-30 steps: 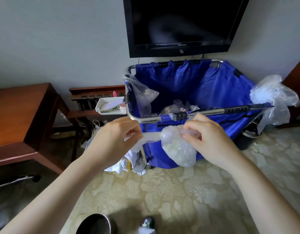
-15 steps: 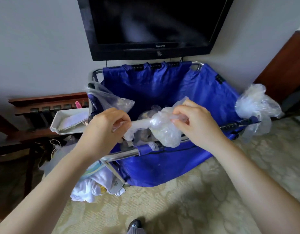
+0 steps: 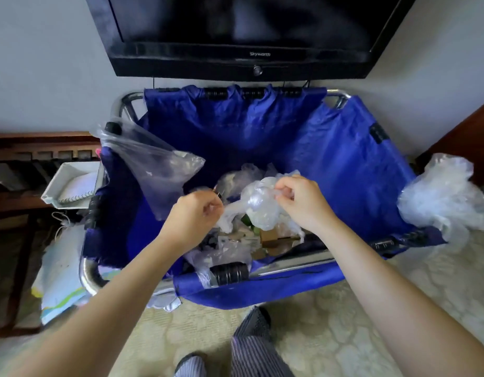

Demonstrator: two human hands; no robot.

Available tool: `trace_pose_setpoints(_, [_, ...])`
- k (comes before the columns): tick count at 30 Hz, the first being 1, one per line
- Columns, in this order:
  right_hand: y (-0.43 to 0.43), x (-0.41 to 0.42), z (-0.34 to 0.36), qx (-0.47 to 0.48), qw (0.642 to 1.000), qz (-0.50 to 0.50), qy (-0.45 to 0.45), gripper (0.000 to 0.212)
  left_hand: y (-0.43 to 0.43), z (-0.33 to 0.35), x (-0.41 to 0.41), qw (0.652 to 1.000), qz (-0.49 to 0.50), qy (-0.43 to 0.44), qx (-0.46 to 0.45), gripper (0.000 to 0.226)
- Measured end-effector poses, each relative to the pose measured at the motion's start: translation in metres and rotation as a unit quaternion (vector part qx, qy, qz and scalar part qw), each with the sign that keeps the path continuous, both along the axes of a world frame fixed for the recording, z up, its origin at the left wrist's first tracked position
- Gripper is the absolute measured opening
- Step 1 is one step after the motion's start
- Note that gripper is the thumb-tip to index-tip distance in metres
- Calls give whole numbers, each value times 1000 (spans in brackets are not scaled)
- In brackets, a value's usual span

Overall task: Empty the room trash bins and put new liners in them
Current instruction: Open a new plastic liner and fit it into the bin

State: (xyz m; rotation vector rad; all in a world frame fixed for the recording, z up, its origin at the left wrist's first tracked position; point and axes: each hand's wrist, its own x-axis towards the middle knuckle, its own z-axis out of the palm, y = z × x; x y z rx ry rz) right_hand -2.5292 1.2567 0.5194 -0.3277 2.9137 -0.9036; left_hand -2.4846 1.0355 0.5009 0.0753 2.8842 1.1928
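Under Skyworth television, clear bag above cart

Bag now over the cart

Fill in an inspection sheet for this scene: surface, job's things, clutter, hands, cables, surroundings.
Surface: patterned carpet.
Job's things: clear trash bag, held over the blue cart; plastic bags bunched on the cart's right corner.
Clutter: waste inside the cart; tray with a notebook at left.
Hands: left hand grips the bag's twisted neck; right hand pinches its top.
Cables: thin wires hang below the TV.
Surroundings: grey wall; wooden rack at left.
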Motion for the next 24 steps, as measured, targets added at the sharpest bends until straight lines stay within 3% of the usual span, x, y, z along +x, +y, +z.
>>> trace_pose_setpoints(9, [96, -77, -82, 68, 981, -2, -181, 12, 114, -81, -67, 971, 7, -231, 61, 8])
trace_pose_setpoints(12, [119, -88, -99, 77, 971, -18, -225, 12, 144, -108, -78, 950, 5, -304, 76, 27])
trace_pose_setpoints(15, [135, -93, -110, 107, 959, -16, -263, 22, 162, -125, -83, 936, -6, -347, 48, 36])
trace_pose_setpoints(20, [149, -93, -123, 152, 937, 28, -313, 24, 169, -130, -81, 920, -5, -391, 5, 19])
trace_pose_setpoints(24, [145, -93, -126, 125, 930, 41, -342, 18, 162, -123, -76, 926, 10, -377, -17, 16])
